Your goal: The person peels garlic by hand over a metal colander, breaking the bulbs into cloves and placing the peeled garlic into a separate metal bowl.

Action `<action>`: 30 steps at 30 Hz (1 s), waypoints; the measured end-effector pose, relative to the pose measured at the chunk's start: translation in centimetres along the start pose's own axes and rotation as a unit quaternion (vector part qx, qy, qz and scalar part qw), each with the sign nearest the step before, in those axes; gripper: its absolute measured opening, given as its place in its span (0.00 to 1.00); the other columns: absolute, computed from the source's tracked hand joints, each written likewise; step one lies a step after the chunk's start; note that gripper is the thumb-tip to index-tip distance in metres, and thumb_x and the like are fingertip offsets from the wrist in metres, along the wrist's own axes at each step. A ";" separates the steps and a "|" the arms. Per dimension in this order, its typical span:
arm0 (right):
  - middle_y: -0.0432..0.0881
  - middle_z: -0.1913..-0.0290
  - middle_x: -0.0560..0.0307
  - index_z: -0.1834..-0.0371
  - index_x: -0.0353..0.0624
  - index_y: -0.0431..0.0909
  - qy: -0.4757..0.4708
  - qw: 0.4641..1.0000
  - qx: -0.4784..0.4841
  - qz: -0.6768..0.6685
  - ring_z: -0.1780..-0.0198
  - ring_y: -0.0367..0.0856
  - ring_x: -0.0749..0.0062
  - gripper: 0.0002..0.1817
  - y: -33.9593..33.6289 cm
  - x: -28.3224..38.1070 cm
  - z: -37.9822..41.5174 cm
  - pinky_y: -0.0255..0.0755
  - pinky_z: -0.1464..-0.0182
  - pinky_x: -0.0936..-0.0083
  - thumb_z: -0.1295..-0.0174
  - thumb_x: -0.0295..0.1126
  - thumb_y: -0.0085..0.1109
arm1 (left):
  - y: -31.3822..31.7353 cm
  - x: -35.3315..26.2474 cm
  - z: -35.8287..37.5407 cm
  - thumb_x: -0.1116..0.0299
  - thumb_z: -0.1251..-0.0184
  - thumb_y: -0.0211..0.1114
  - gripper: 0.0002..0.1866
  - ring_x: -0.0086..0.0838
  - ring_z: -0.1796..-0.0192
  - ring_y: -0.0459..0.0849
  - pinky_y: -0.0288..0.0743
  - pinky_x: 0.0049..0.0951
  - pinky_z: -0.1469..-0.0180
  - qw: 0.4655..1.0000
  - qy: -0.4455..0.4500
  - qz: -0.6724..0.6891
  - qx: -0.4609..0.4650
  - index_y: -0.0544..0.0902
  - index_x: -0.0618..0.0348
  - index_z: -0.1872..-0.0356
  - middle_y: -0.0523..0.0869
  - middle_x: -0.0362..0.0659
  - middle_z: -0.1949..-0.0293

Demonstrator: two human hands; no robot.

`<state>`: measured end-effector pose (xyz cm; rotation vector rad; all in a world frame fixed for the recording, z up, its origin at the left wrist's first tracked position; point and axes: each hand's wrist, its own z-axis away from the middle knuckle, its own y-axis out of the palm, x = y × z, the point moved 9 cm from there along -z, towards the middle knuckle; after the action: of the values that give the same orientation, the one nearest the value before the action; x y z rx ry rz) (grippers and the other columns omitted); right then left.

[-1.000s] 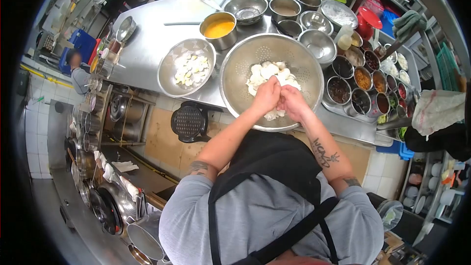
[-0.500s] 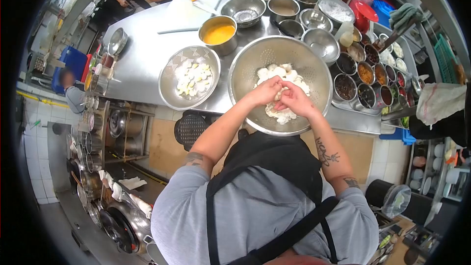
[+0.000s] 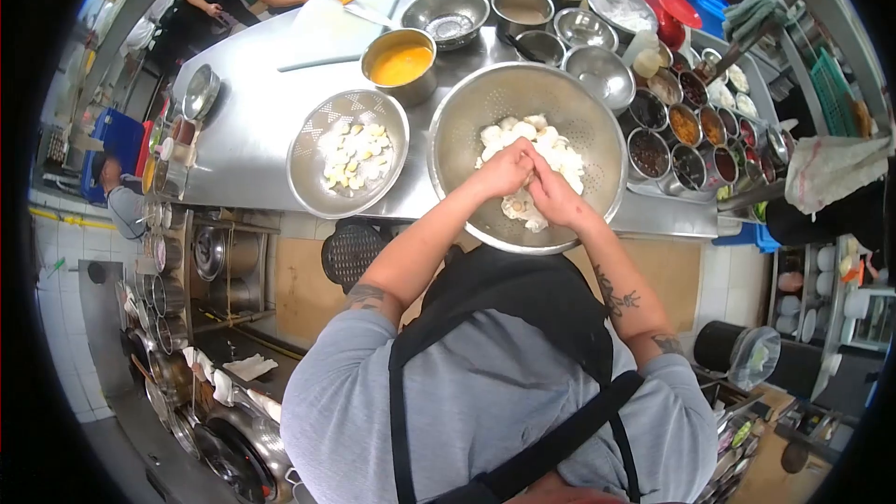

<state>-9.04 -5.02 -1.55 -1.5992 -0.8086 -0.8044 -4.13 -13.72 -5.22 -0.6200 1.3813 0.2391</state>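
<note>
My left hand (image 3: 507,172) and my right hand (image 3: 554,196) meet over a big perforated steel colander (image 3: 455,126). Both are closed, fingertips pressed together, and whatever may be between them is hidden. Below them, in the colander, lies a heap of soft white pieces (image 3: 567,164) whose kind I cannot make out. A smaller perforated colander (image 3: 305,147) stands to the left, holding pale white and yellowish pieces (image 3: 358,155).
Behind the colanders stand a pot of yellow-orange liquid (image 3: 401,65) and several steel bowls. A knife (image 3: 359,7) lies on a white cutting board (image 3: 322,33). Several small ingredient tins (image 3: 688,168) crowd the right. People are at the far left.
My hands have drawn closer together, the right fingers now folded in against the left. The view has shifted slightly, so the table's contents appear a little further left.
</note>
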 end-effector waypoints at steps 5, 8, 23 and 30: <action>0.79 0.68 0.57 0.29 0.34 0.62 0.194 0.913 -0.026 -0.358 0.73 0.78 0.78 0.24 -1.0 -1.5 -0.5 0.76 0.70 0.79 0.26 0.30 0.48 | -1.1 -0.6 1.6 0.56 0.22 0.56 0.15 0.19 0.67 0.78 0.71 0.20 0.64 0.957 -0.171 0.233 -0.029 0.77 0.57 0.51 0.82 0.40 0.62; 0.81 0.62 0.54 0.33 0.32 0.66 0.257 0.852 -0.056 -0.454 0.70 0.79 0.77 0.24 -0.8 -2.0 -0.1 0.79 0.70 0.78 0.29 0.31 0.56 | -1.1 -0.1 1.4 0.56 0.22 0.58 0.15 0.16 0.68 0.75 0.70 0.18 0.65 0.933 -0.136 0.332 -0.016 0.78 0.58 0.51 0.82 0.37 0.62; 0.77 0.71 0.61 0.49 0.36 0.78 0.277 0.887 -0.064 -0.365 0.74 0.74 0.82 0.12 1.0 -4.3 0.3 0.74 0.74 0.80 0.28 0.30 0.49 | -0.2 -2.6 3.2 0.63 0.23 0.55 0.14 0.41 0.57 0.85 0.78 0.37 0.53 0.993 -0.036 -0.066 -0.086 0.79 0.61 0.47 0.86 0.53 0.59; 0.80 0.64 0.57 0.46 0.34 0.75 0.301 0.899 -0.049 -0.316 0.71 0.76 0.79 0.15 1.9 -4.6 0.6 0.75 0.72 0.79 0.27 0.27 0.41 | -0.9 -2.6 2.6 0.62 0.21 0.51 0.15 0.43 0.59 0.86 0.78 0.37 0.56 0.989 -0.004 -0.087 -0.121 0.79 0.60 0.46 0.86 0.52 0.59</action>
<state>-9.86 -5.12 -6.46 -1.0458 -0.8311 -1.7264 -2.01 -12.53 -2.32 -0.9355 1.2914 0.2704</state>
